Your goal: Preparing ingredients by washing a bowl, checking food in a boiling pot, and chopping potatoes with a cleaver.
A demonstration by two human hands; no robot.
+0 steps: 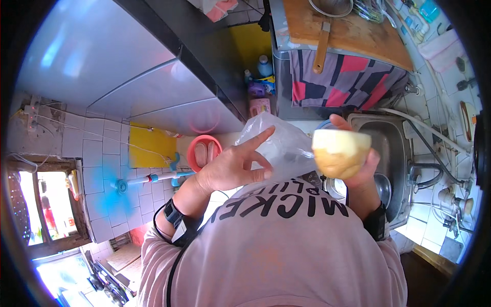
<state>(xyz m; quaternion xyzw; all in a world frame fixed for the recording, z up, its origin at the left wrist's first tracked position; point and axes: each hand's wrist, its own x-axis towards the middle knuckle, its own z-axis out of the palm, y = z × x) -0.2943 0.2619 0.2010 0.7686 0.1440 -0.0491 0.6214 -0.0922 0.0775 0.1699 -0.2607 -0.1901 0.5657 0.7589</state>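
My right hand holds up a cut piece of pale-fleshed produce, whitish at its flat upper end and yellow-tan below. Motion blur leaves its exact kind unclear. My left hand is raised with the index finger stretched out and the thumb apart from the other fingers. Behind and beside these fingers is a clear plastic bag, whose narrow side reaches towards the produce. Whether the bag touches either hand is hard to make out.
A steel sink with a faucet lies to the right. Ahead, a wooden board carries a strainer and a wooden-handled tool. Left are a red basin holding slippers, a blue fan and a large glossy cabinet.
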